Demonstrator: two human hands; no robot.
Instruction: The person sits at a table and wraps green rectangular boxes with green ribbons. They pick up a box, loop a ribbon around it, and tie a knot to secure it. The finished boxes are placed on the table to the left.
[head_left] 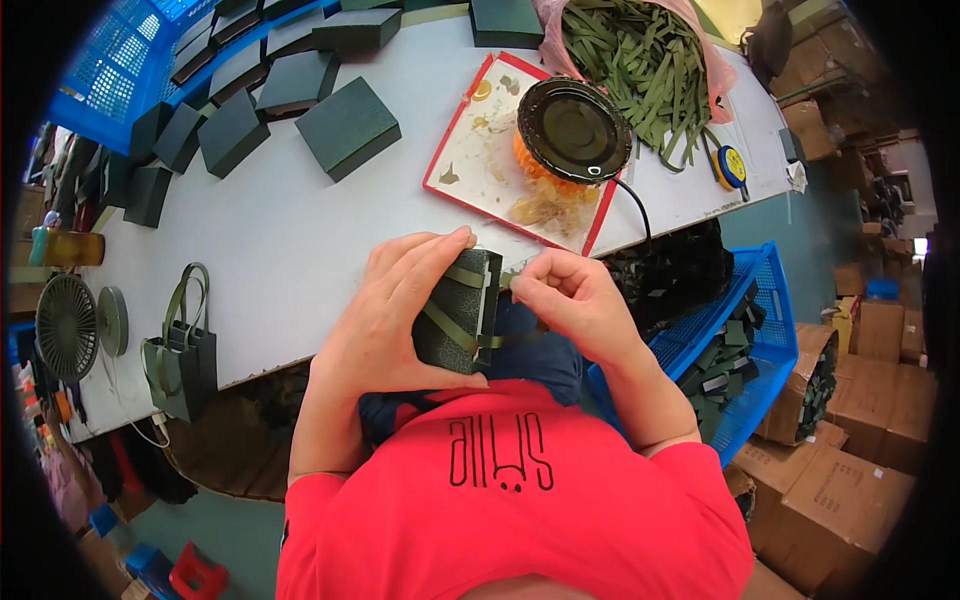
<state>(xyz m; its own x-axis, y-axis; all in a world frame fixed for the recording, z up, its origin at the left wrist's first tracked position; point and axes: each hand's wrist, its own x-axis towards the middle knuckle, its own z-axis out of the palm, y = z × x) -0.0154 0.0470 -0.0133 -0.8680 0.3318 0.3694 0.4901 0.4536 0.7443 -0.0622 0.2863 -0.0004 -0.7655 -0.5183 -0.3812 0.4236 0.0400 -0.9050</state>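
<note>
In my left hand (385, 315) is a small dark green box (462, 302), gripped by its sides and tilted at the table's front edge. An olive-green ribbon (448, 327) runs slantwise across the box's face, and a loose end sticks out past its right side. My right hand (580, 300) is closed in a pinch just right of the box, at a short olive-green strip by its upper right edge. Its fingertips cover most of that strip.
A black round-topped pot (575, 130) stands on a red-edged board (470, 130). Behind it, a pink bag (718, 75) spills green ribbons (640, 70). Dark green boxes (348, 128) line the far left. A small green bag (180, 365) and fan (68, 325) are left; a blue crate (765, 350) is right.
</note>
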